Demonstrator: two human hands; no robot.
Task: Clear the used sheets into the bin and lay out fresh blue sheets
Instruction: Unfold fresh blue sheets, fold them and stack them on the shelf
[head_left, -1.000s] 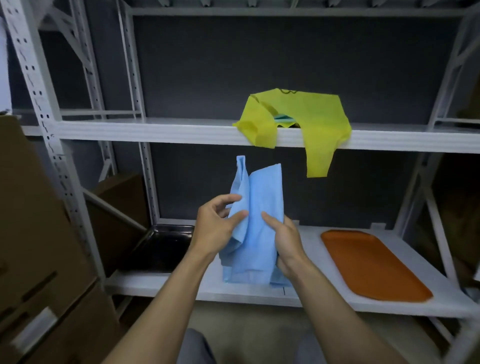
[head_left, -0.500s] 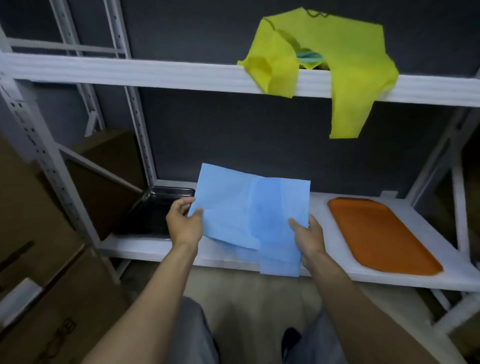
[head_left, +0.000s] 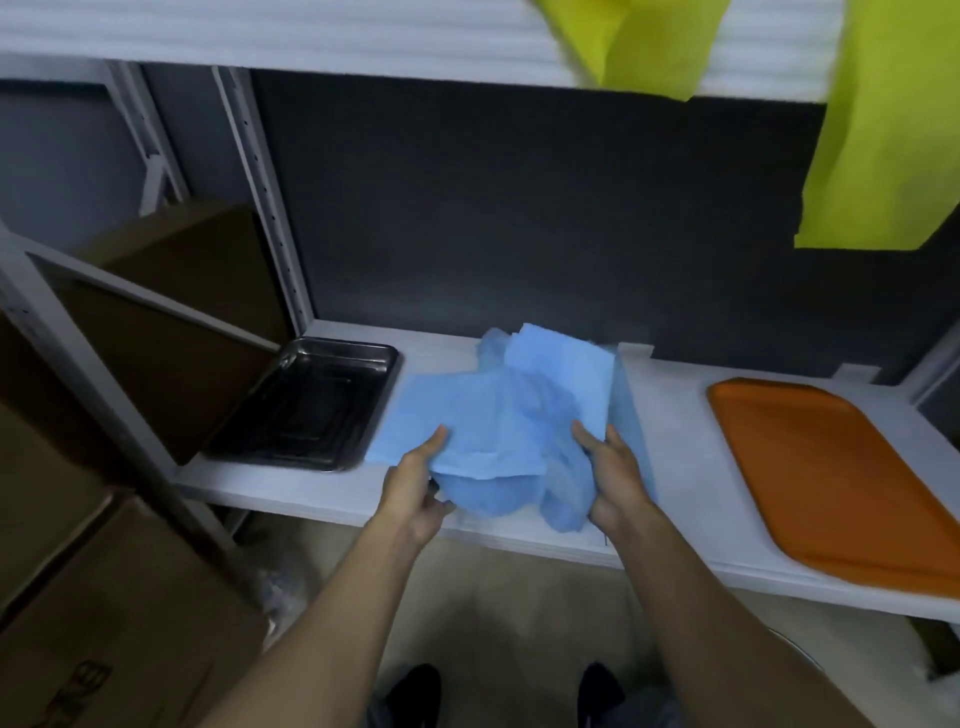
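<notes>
Both hands grip the blue sheet (head_left: 498, 410) — left hand (head_left: 415, 483) at its near-left edge, right hand (head_left: 615, 478) near-right. It bunches between them.

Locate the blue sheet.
Head view, centre: the blue sheet is bunched at the lower shelf, between the steel tray on the left and the orange tray on the right, held by the left hand and right hand.

Steel tray (head_left: 311, 405) left, orange tray (head_left: 831, 467) right

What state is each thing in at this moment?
blue sheet: crumpled, half unfolded, held at the lower shelf
left hand: grips the sheet's left edge
right hand: grips the sheet's right side
metal tray: empty, on the shelf
orange tray: empty, on the shelf
yellow sheet: hanging off the upper shelf
</notes>
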